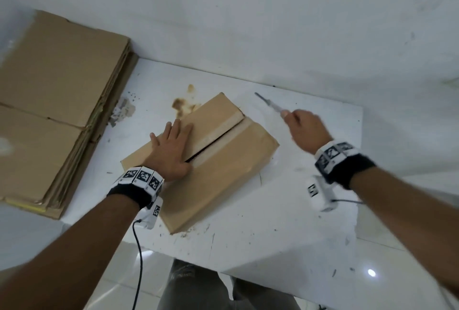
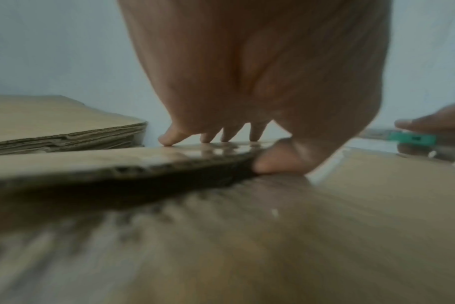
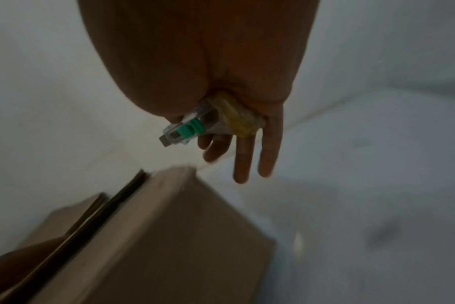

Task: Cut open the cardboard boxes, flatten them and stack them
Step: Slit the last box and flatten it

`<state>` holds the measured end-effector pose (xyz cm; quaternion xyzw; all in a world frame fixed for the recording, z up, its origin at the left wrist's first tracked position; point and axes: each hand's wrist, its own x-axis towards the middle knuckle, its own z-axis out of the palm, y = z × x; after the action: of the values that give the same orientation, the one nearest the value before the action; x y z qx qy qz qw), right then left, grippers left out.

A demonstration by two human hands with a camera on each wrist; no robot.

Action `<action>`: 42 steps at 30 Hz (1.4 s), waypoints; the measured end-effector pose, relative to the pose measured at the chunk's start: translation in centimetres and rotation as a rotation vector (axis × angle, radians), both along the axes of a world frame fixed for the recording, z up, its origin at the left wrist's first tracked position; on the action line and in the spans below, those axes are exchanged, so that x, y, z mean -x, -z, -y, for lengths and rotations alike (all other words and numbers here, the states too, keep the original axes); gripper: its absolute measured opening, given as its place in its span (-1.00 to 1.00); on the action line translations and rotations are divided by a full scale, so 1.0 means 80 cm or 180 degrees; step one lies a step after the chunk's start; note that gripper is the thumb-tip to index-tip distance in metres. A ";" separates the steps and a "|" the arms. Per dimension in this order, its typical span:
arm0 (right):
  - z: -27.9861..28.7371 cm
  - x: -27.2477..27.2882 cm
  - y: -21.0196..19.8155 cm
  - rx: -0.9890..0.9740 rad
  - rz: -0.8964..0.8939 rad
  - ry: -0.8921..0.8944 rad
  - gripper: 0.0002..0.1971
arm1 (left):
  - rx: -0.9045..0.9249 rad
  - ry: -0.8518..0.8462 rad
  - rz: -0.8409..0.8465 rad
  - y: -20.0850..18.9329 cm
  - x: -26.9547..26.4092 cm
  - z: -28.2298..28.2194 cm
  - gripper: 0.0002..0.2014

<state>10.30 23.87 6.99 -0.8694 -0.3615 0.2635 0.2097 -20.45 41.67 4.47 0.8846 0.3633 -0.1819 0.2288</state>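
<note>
My left hand (image 1: 171, 150) presses flat on the brown cardboard box (image 1: 223, 160), its taped seam slit; my right hand (image 1: 306, 128) grips the clear utility knife (image 1: 269, 102).

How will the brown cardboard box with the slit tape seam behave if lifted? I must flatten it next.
The brown cardboard box probably lifts lightly, since it looks empty through the open seam. Its cut flaps likely flop; one already stands raised beside the left hand. The walls should fold readily.

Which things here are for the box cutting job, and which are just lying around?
For the job:
cardboard box, top seam slit open
utility knife, held by the right hand
left hand, flat on the box
stack of flattened boxes

Just there:
brown stain on the white table
</note>
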 end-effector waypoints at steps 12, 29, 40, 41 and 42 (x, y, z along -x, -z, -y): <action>0.049 0.133 0.060 -0.0672 -0.3643 0.1358 -0.59 | -0.1024 -0.1210 0.1081 -0.003 -0.009 0.000 -0.59; 0.077 0.128 0.068 -0.0474 -0.1998 0.0372 -0.78 | -0.1165 -0.0628 0.1126 0.039 -0.039 0.082 -0.51; 0.023 0.081 -0.036 -0.1342 0.0501 -0.1412 -0.72 | -0.1136 -0.0559 0.2267 -0.033 -0.016 0.020 -0.58; 0.018 0.083 -0.043 -0.1326 0.0643 -0.1497 -0.69 | -0.1107 -0.0570 0.2286 -0.036 -0.015 0.020 -0.59; 0.016 0.082 -0.046 -0.1302 0.0769 -0.1501 -0.67 | -0.1094 -0.0582 0.2312 -0.038 -0.015 0.019 -0.60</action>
<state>3.76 22.62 10.70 -0.7267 -0.6203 0.1218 0.2688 -19.27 40.15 7.51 0.8807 0.3612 0.2266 0.2063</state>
